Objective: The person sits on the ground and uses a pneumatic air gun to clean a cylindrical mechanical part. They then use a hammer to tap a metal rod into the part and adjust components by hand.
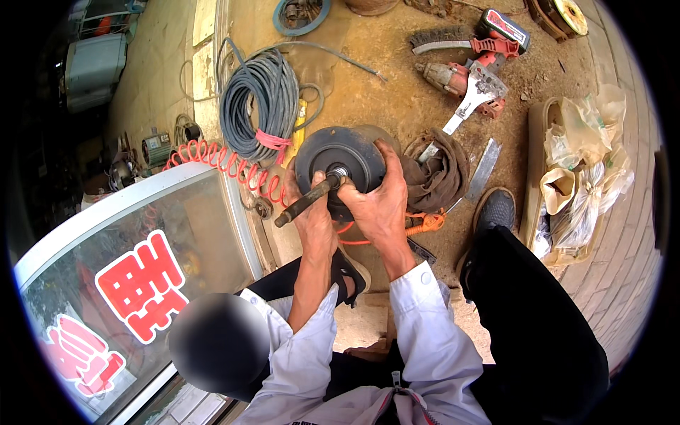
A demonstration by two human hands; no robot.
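Observation:
Between my two hands is a dark round motor end cover with a metal shaft standing out of its centre. The shaft's free end points down and left, and a small coil spring sits round it at the hub. My left hand grips the cover's lower left side, thumb against the shaft. On the right side my right hand wraps the rim, its thumb close to the spring. Whatever is behind the cover is mostly hidden. A crumpled brown cloth bag lies just right of my right hand.
A coiled grey cable and red spiral hose lie left. Beyond are a wire brush and red power tool. A flat metal strip and a tray of plastic bags lie right. A glass panel stands near left.

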